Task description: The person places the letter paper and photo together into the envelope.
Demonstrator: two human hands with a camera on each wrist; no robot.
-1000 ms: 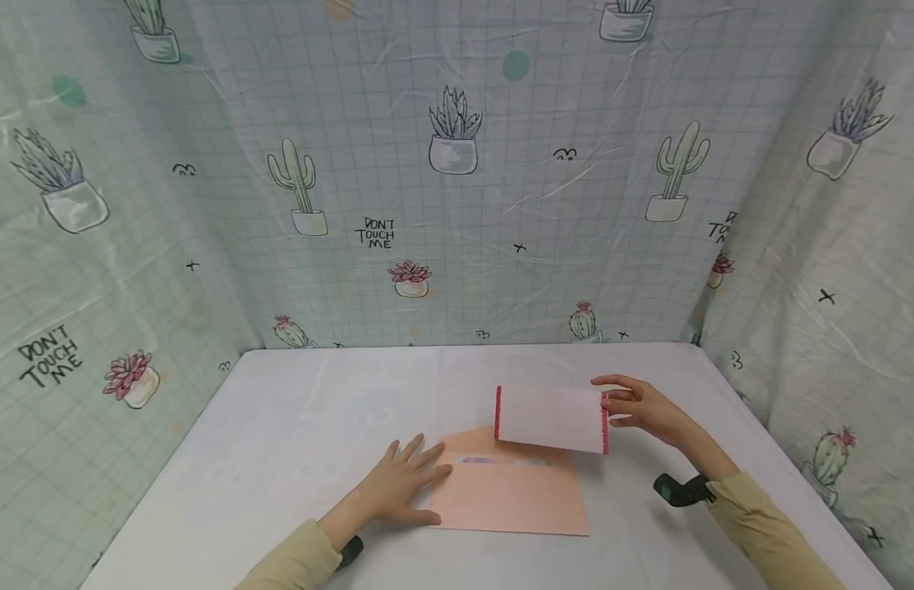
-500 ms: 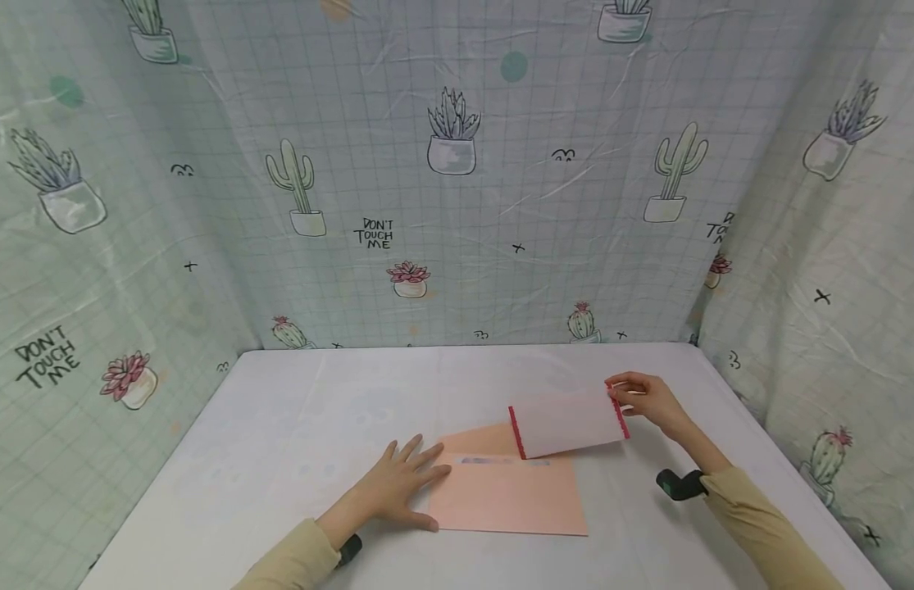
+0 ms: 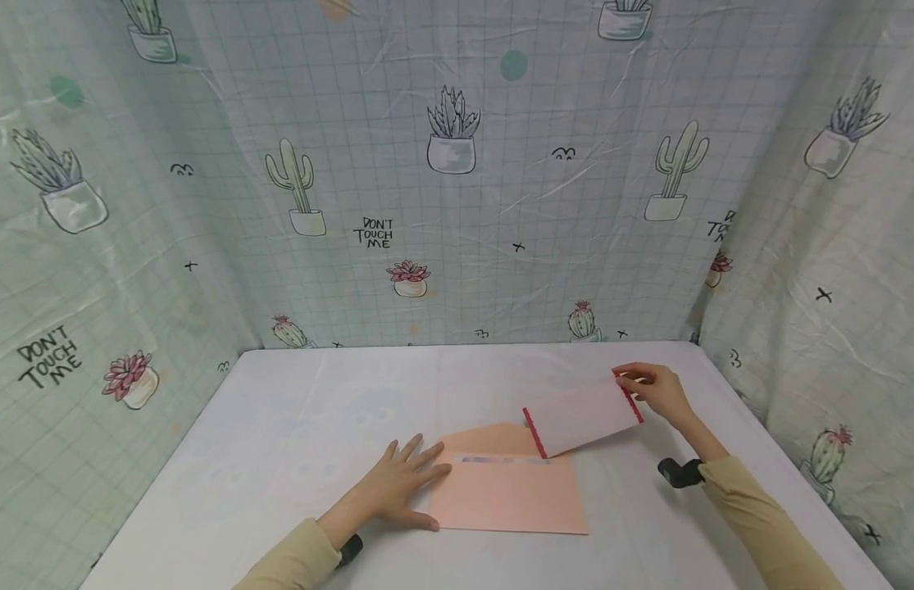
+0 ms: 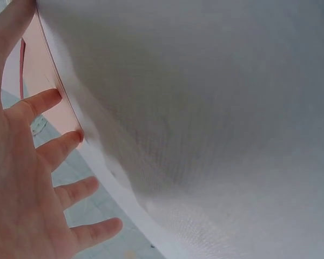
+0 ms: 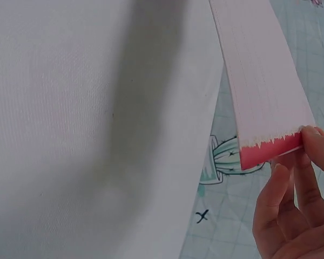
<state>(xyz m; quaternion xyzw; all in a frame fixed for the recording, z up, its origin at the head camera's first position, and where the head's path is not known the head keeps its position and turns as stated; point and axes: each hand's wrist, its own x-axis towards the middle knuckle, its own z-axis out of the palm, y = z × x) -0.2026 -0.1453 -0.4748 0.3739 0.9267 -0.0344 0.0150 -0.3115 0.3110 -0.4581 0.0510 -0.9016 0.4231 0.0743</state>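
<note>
A peach envelope [image 3: 510, 500] lies on the white table with its flap [image 3: 479, 440] spread toward the back. My left hand [image 3: 403, 483] rests at the envelope's left edge, fingers spread and straight; the left wrist view shows fingertips [image 4: 73, 137] touching that edge. With thumb and fingers my right hand [image 3: 656, 393] pinches the far right corner of a pale pink card [image 3: 585, 418] with ragged red bands at both ends. The card is tilted, and its near left corner overlaps the envelope's right side. In the right wrist view, the thumb lies on the card's red band [image 5: 270, 151].
A white cloth-covered table [image 3: 294, 426] extends around the envelope. Behind and beside it hangs a cactus-print curtain [image 3: 457, 213]. Each wrist carries a black camera; the right one [image 3: 680, 473] stands out above the table.
My right hand has moved right and slightly back, carrying the card with it. The card has turned, its right end rising toward the back. The left hand and envelope have stayed in place.
</note>
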